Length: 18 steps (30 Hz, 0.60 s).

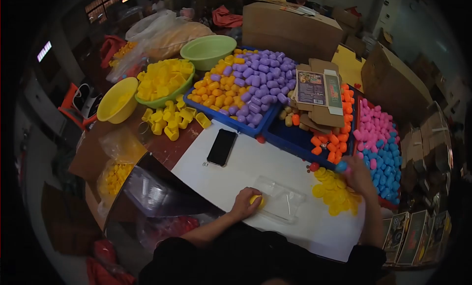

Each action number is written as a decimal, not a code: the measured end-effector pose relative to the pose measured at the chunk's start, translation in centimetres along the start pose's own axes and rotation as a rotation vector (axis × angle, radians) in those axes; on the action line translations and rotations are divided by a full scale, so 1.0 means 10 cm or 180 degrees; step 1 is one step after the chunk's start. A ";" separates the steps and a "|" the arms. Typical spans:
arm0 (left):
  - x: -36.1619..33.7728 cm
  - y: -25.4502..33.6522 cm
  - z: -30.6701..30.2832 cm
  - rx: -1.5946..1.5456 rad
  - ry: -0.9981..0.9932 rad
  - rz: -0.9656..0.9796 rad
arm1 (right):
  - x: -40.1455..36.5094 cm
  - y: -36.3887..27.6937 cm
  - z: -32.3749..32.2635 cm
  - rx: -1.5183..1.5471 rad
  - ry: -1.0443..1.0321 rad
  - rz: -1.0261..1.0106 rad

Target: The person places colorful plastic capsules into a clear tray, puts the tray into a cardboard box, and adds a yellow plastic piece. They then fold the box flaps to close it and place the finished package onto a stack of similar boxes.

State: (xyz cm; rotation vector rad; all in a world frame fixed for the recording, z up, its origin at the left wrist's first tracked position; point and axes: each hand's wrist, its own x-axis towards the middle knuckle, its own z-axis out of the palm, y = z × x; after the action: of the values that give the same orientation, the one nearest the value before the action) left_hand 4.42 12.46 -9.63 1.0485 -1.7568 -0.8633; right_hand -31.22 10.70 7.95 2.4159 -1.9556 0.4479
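Observation:
My left hand (244,204) is closed around a yellow plastic capsule (255,200) and rests on the white tabletop (255,164), at the left end of a clear plastic bag (281,201). My right hand (355,173) reaches out to the right, above a heap of yellow capsule halves (332,195). Its fingers pinch a blue capsule piece (341,166) next to the crate of pink and blue capsules (379,146).
A black phone (221,147) lies on the white top. Behind it stand blue crates of orange and purple capsules (246,86) and of orange ones (334,137) under flattened cardboard boxes (319,93). Bowls (117,101) and yellow pieces (169,119) sit far left.

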 end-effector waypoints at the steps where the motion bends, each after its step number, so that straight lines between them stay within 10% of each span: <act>1: 0.00 0.00 -0.01 0.0042 -0.0057 -0.0014 | -0.04 -0.42 0.10 0.0547 -0.0520 -0.0126; 5: 0.01 0.05 0.04 0.0235 0.0029 0.0081 | -0.23 -1.32 1.10 0.0270 -0.1614 -0.1392; 14: 0.03 0.03 0.03 0.0597 0.0240 0.0246 | -0.32 -1.05 1.07 0.3167 -0.2439 -0.0290; 18: 0.10 0.11 -0.01 0.0481 -0.0004 0.0024 | -0.22 -1.12 1.25 0.2852 -0.2444 -0.0385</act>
State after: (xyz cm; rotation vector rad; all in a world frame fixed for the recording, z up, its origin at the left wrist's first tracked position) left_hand 3.99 12.01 -8.34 1.1382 -1.8486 -0.7356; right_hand -18.16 13.05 -2.56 3.6972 -2.1031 0.5241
